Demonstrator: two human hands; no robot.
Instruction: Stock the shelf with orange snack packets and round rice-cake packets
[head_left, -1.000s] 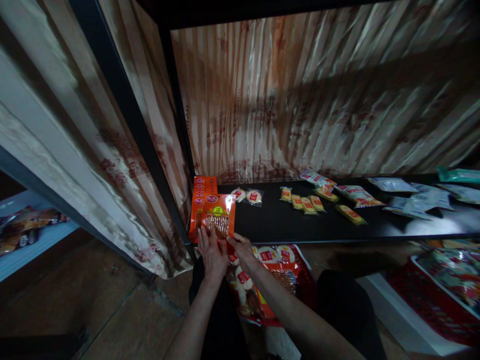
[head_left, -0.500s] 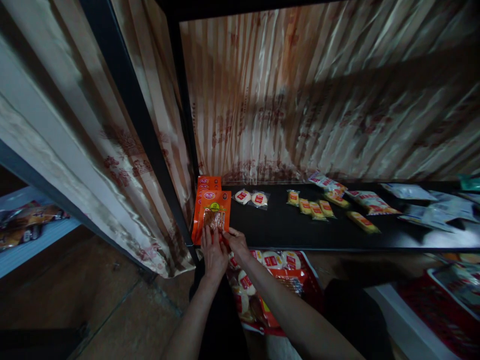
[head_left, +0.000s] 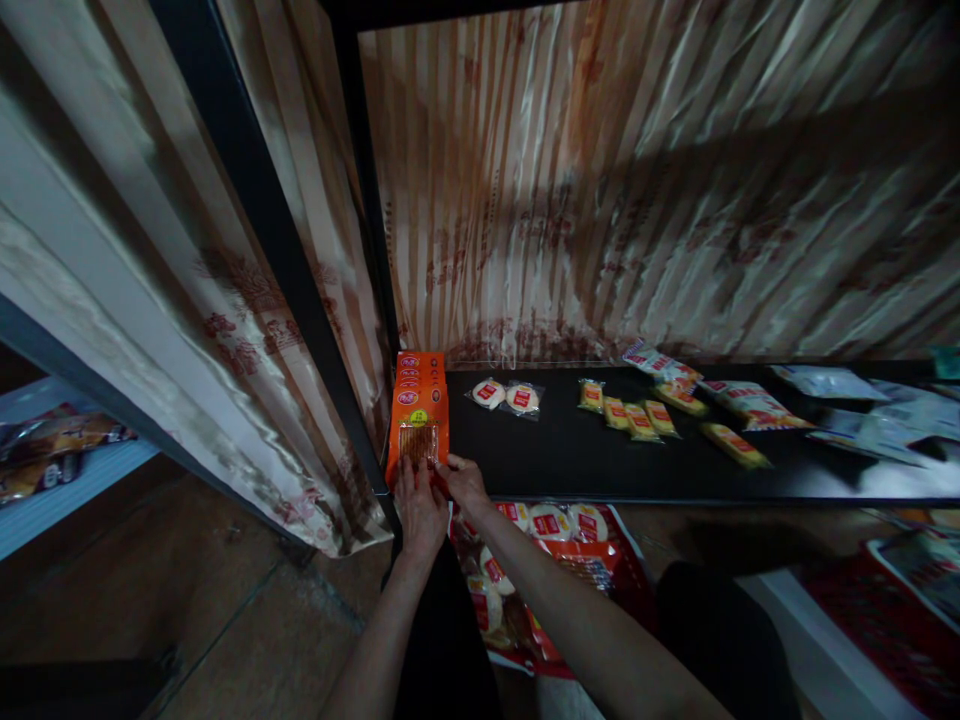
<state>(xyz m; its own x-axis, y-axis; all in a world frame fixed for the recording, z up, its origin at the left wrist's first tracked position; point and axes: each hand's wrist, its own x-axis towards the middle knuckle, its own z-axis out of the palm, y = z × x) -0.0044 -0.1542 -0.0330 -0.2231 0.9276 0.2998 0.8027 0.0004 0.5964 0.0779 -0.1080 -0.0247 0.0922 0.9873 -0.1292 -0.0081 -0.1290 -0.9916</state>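
Note:
An orange snack packet [head_left: 418, 428] with a clear window lies on a stack of like orange packets [head_left: 419, 371] at the left end of a black shelf [head_left: 585, 455]. My left hand [head_left: 415, 505] rests on the packet's near edge, fingers together and pressing it. My right hand [head_left: 463, 480] pinches the packet's near right corner. Both forearms reach up from the bottom of the picture.
On the shelf lie two round cakes in clear wrap [head_left: 505, 396], several small yellow packets [head_left: 634, 417], and pale bags [head_left: 847, 400] at the right. A red basket of snacks [head_left: 540, 560] sits below the shelf. Striped curtains hang behind and at left.
The orange packet went from tilted and lifted to lying square on the stack at the shelf's left end. Both hands followed it leftward and down.

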